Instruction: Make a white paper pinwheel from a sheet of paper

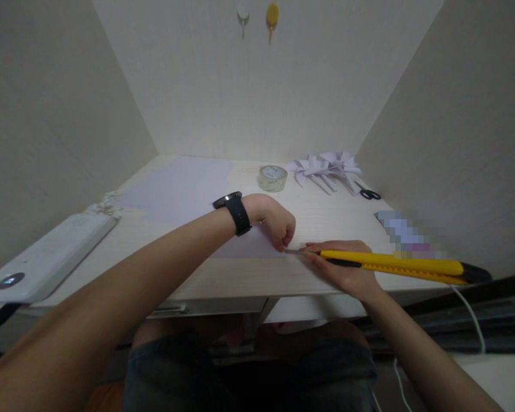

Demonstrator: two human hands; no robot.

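Note:
My left hand, with a black watch on its wrist, is curled and presses down on a white sheet of paper near the desk's front edge. My right hand grips a yellow utility knife, held almost level, with its handle pointing right. The metal blade's tip is at the paper's right end, close beside my left fingertips. Whether the blade touches the paper is hard to see. Part of the sheet is hidden under my left hand and forearm.
More white paper lies at the back left. A tape roll, paper pinwheels and black-handled scissors sit along the back. A white device stands left; a blurred-out flat object lies right. Walls enclose the desk.

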